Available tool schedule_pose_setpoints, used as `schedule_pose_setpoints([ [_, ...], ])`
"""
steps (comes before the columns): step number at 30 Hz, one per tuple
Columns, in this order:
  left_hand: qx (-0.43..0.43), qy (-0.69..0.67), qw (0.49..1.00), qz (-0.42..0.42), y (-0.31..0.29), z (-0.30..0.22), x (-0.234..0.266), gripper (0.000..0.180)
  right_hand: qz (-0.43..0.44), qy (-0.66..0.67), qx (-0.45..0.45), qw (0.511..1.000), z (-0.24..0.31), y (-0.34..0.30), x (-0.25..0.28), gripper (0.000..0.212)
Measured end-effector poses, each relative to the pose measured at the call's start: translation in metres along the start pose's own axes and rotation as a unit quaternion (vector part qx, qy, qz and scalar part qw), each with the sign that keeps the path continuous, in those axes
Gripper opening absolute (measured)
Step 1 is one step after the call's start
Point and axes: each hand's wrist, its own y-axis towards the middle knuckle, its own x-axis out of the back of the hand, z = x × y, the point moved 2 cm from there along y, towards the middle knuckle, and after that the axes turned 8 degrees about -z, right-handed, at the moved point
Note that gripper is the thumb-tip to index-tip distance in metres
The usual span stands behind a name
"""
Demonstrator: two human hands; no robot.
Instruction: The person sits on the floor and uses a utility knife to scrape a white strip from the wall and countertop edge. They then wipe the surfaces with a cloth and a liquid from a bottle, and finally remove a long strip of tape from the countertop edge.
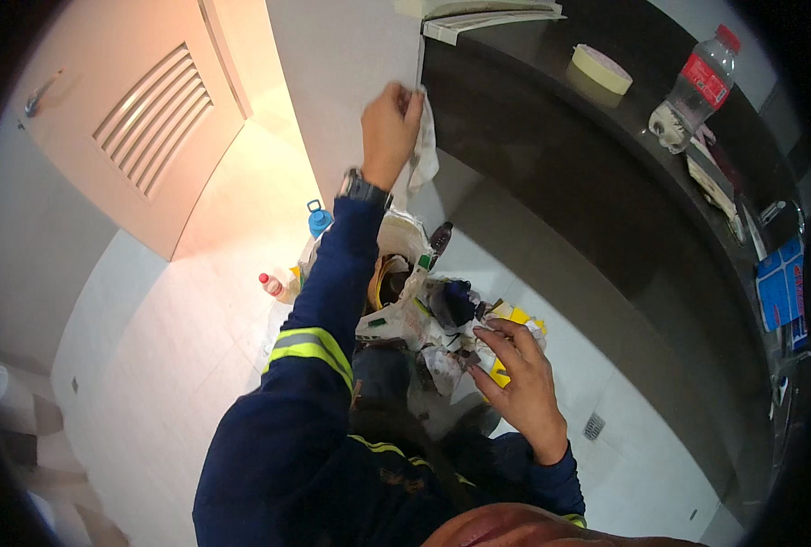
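My left hand (pixel 392 134) is raised at the corner where the white wall meets the dark counter. Its fingers are closed on a limp white strip (pixel 426 150), cloth or paper, that hangs down beside the wrist. My right hand (pixel 526 387) is lower, above the floor clutter, its thumb and fingers spread apart with nothing plainly between them. Below my left forearm stands an open white bucket or bag (pixel 404 235) with a dark, yellowish inside. Crumpled rubbish (pixel 446 365) and yellow packaging (pixel 519 319) lie next to my right hand.
The dark counter (pixel 533 173) curves along the right, bearing a tape roll (pixel 603 69), a red-capped plastic bottle (pixel 697 87) and a blue packet (pixel 779 283). A small bottle (pixel 273 284) and blue-topped container (pixel 319 219) stand left of the bucket. A louvred door (pixel 141 118) is far left.
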Motion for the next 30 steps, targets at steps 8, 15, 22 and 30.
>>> schedule_pose_setpoints([
  [8,-0.113,-0.018,0.990,-0.081,0.053,-0.036,-0.004,0.031,0.003,0.013,0.013,1.000,0.001,-0.009,0.002,0.051],
  [15,-0.019,0.073,0.992,0.101,-0.027,0.037,0.014,0.033,-0.026,0.049,0.055,0.997,0.006,-0.008,0.006,0.045],
  [22,0.055,-0.022,0.986,0.158,-0.092,0.038,0.031,0.019,-0.037,0.079,0.083,0.993,0.011,-0.017,0.023,0.040],
  [30,0.027,-0.150,0.987,0.040,-0.037,0.013,0.033,0.017,-0.038,0.093,0.095,0.990,-0.006,-0.016,0.028,0.040],
])
